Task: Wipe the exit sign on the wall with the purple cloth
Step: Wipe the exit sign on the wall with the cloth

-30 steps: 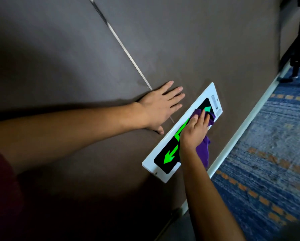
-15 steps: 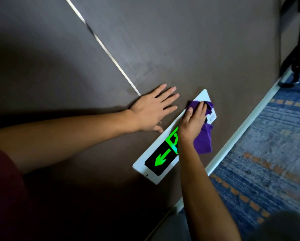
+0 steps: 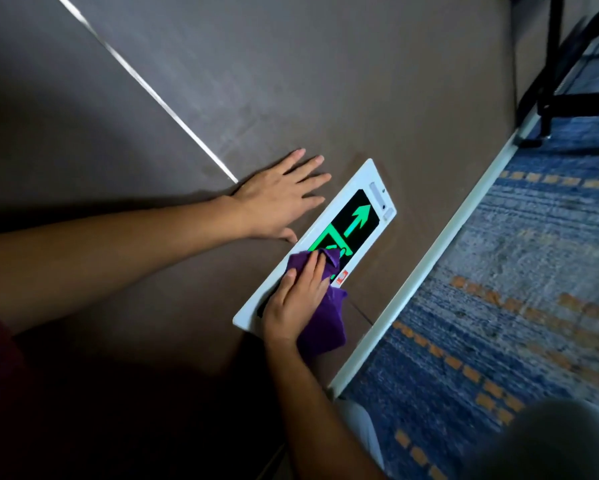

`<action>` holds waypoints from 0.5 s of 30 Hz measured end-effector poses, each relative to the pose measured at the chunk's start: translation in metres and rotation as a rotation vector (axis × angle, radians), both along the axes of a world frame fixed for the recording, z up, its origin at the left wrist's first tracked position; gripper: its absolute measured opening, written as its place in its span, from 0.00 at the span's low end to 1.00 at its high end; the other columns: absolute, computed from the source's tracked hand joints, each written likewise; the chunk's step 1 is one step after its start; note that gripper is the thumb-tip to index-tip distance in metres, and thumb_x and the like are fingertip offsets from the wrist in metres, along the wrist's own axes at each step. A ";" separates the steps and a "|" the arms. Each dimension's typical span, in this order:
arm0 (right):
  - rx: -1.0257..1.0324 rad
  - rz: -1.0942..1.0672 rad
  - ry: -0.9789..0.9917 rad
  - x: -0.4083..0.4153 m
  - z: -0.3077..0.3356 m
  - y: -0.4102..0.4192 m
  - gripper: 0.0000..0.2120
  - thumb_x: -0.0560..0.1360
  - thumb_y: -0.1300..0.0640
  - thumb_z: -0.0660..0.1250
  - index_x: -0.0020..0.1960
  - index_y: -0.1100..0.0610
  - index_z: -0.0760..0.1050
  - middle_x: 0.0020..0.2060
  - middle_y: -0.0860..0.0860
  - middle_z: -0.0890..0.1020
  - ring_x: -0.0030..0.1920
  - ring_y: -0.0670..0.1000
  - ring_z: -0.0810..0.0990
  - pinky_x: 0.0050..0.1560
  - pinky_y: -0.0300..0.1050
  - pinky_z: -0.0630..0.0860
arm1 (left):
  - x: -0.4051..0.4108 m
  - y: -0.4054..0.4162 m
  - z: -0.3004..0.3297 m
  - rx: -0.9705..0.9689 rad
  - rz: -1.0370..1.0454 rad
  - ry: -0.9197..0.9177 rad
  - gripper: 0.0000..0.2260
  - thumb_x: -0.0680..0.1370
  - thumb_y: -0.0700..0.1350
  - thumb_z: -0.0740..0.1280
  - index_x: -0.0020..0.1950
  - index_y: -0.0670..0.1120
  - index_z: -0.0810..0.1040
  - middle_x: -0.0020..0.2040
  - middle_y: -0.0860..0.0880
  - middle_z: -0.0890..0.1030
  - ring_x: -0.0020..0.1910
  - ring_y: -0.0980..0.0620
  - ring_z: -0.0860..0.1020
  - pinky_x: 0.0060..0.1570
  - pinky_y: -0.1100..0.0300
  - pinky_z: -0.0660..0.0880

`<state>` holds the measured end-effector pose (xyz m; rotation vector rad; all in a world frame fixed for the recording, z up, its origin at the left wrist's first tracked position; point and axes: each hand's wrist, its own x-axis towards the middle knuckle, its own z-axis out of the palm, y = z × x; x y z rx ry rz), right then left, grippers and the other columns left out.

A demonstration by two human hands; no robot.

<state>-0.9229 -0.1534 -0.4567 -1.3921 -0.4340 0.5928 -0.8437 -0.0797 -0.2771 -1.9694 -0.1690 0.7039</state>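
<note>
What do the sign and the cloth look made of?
Sign: looks like smooth white plastic round a glossy black face with lit green arrows; could be painted metal. Cloth: purple, soft and matte, bunching in folds under the right hand; likely microfibre.

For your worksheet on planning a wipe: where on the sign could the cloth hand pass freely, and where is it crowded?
Free: the sign's far end, around the green arrow. Crowded: the near half, under the cloth and right hand; the left hand rests flat on the wall beside the upper edge.
</note>
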 end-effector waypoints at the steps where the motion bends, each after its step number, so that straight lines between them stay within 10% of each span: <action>1: 0.020 -0.006 0.005 0.004 0.001 0.001 0.26 0.81 0.56 0.55 0.79 0.59 0.62 0.79 0.55 0.63 0.78 0.63 0.59 0.79 0.55 0.48 | 0.000 0.001 -0.001 0.018 -0.009 0.013 0.41 0.75 0.71 0.62 0.82 0.50 0.60 0.84 0.43 0.52 0.83 0.37 0.44 0.79 0.37 0.44; 15: 0.030 0.052 0.000 0.185 0.005 0.078 0.26 0.85 0.54 0.55 0.81 0.57 0.55 0.81 0.54 0.55 0.81 0.57 0.52 0.79 0.55 0.52 | -0.001 0.003 -0.001 0.021 -0.028 0.052 0.39 0.77 0.70 0.61 0.82 0.50 0.61 0.84 0.44 0.54 0.83 0.37 0.45 0.78 0.35 0.45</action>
